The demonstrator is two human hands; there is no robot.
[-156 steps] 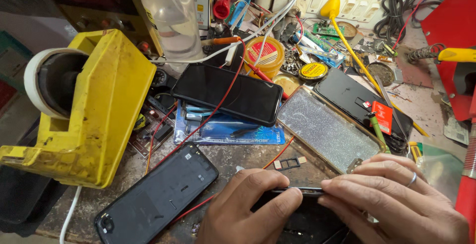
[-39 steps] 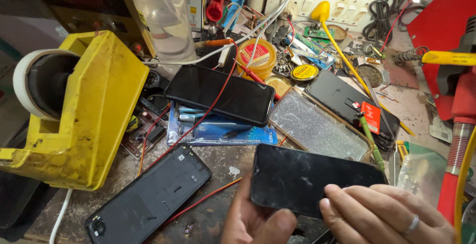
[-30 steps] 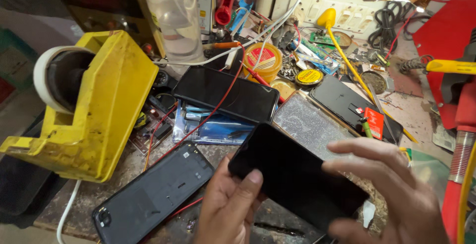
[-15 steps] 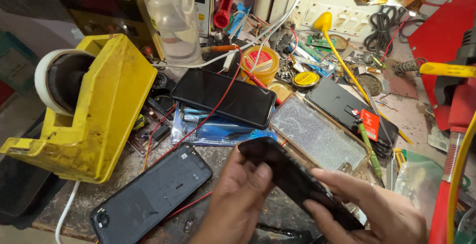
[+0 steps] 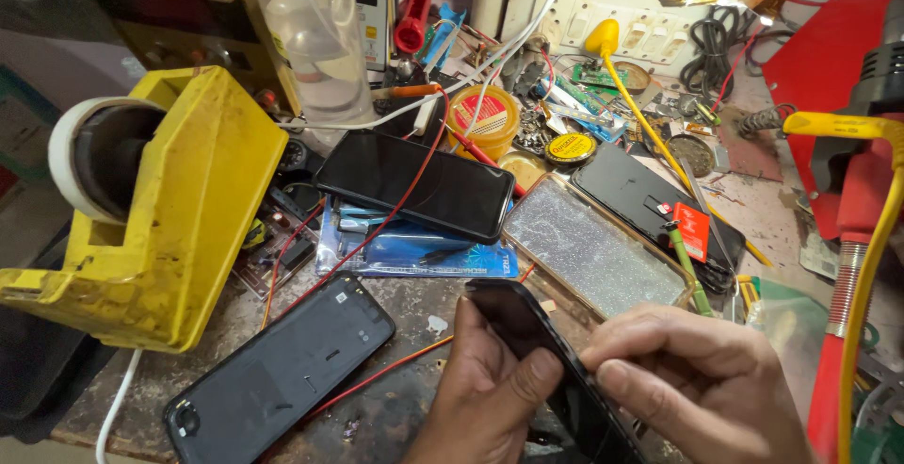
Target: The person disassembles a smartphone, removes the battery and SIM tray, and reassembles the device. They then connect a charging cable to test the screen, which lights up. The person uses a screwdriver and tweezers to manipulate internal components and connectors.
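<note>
Black phone [image 5: 551, 370] is clamped edge-up between left hand [image 5: 485, 398] and right hand [image 5: 702, 389] fingers; it may slip onto the near bench [image 5: 414, 309]

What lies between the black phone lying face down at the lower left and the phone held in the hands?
In the head view, a thin red wire crosses bare, dirty bench between the face-down phone and the held phone.

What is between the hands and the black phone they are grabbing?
Nothing visible. Both hands already touch the black phone: the left hand pinches its near edge with the thumb on top, and the right hand grips it from the other side. The phone is tilted on edge above the workbench.
</note>
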